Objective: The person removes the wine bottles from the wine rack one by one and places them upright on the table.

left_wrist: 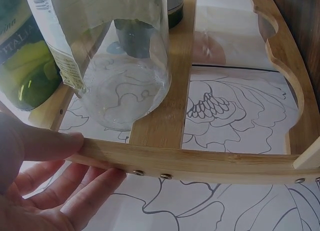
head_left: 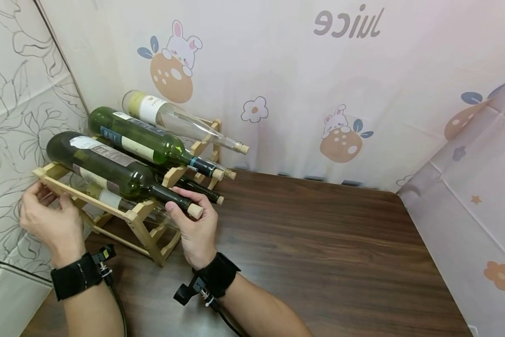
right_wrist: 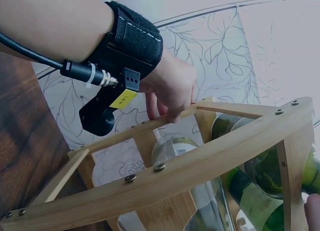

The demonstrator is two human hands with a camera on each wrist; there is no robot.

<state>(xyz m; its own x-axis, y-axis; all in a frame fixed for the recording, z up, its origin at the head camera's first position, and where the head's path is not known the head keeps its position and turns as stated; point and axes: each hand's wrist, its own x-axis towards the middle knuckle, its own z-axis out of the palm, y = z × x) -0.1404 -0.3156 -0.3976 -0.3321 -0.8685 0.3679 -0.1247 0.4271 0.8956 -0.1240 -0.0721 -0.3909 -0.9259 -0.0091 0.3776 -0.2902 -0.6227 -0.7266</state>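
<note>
Both hands appear to be steadying or adjusting a loaded wooden wine rack [head_left: 146, 238] set between them.
Head view: the left hand [head_left: 52, 217] grips the rack's outer side; the right hand [head_left: 197, 229] straddles the neck of a dark corked wine bottle [head_left: 126, 175], though whether it pinches neck or rack is hidden. Left wrist view: thumb above, fingers below, pinching the rail [left_wrist: 220, 166] beside a clear bottle [left_wrist: 120, 81]. Right wrist view: only a right fingertip shows, near a post; the next move probably calls for keeping the rack level.
</note>
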